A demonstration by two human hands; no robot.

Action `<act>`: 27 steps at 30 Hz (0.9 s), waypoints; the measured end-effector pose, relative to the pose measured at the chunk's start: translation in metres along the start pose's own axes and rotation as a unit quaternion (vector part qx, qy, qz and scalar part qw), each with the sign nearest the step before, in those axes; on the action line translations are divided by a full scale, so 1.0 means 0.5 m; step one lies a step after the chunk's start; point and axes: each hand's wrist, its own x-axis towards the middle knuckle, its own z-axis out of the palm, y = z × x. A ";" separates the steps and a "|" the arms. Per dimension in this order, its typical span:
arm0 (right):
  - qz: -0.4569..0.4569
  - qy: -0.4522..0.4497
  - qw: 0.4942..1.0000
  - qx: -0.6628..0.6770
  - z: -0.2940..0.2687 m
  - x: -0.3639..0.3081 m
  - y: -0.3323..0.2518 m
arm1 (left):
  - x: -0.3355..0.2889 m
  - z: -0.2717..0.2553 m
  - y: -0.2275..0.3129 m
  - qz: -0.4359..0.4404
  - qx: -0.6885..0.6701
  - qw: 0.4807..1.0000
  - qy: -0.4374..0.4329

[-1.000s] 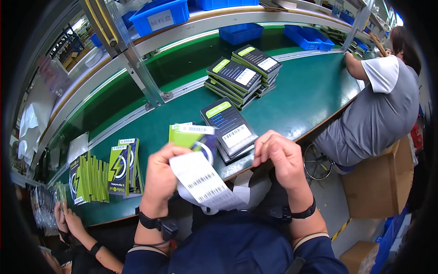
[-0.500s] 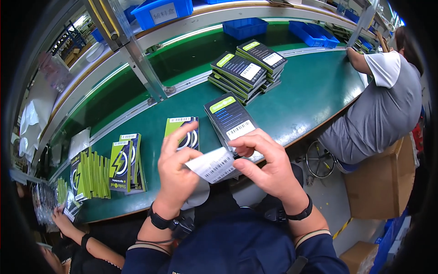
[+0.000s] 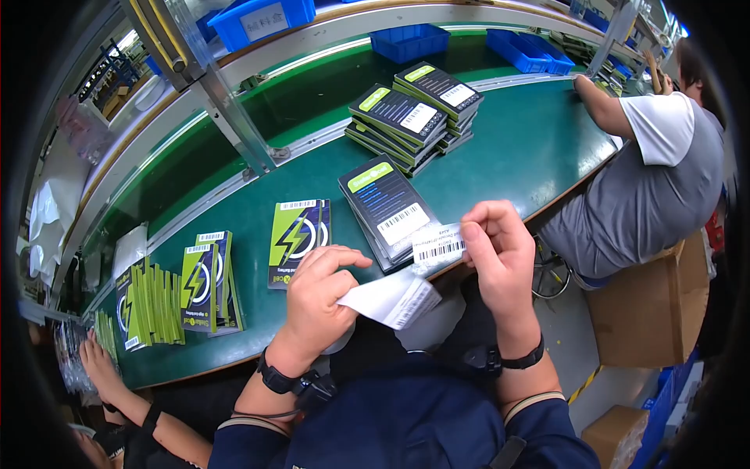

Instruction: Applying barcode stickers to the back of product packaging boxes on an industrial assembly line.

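Observation:
My left hand [image 3: 320, 293] pinches a folded white sheet of barcode labels [image 3: 383, 301] over the table's near edge. Between the thumb and fingers of my right hand [image 3: 500, 254] is a single white barcode label [image 3: 439, 248], stretched out toward the left. Just beyond the label lies a stack of flat dark boxes [image 3: 383, 199] with green trim, the top one bearing a barcode. Beside my left hand, a few green and black boxes [image 3: 293, 238] lie with their lightning-bolt fronts up. Whether the label is fully free of the sheet is hard to tell.
Taller stacks of the same boxes [image 3: 398, 117] stand farther back on the green table [image 3: 523, 168]. More boxes [image 3: 207, 285] and a leaning row [image 3: 156, 305] are at the left. One co-worker's hand [image 3: 98, 367] is at far left; another person [image 3: 656, 148] sits at right. Blue bins [image 3: 408, 43] line the back.
My right hand has drawn away to the right and now holds a label apart from most of the sheet. My left hand has moved slightly right and down with the sheet.

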 end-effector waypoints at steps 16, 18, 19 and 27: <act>0.031 -0.043 0.973 -0.226 -0.003 0.027 0.063 | 0.005 0.022 0.000 0.118 0.027 0.992 -0.044; 0.035 -0.046 0.973 -0.223 -0.002 0.027 0.069 | 0.004 0.021 -0.006 0.131 0.040 0.988 -0.070; 0.035 -0.046 0.973 -0.223 -0.001 0.027 0.069 | 0.005 0.023 -0.004 0.131 0.040 0.988 -0.069; 0.009 -0.062 0.950 -0.306 -0.002 0.031 0.065 | 0.009 0.031 -0.006 0.126 0.048 0.986 -0.094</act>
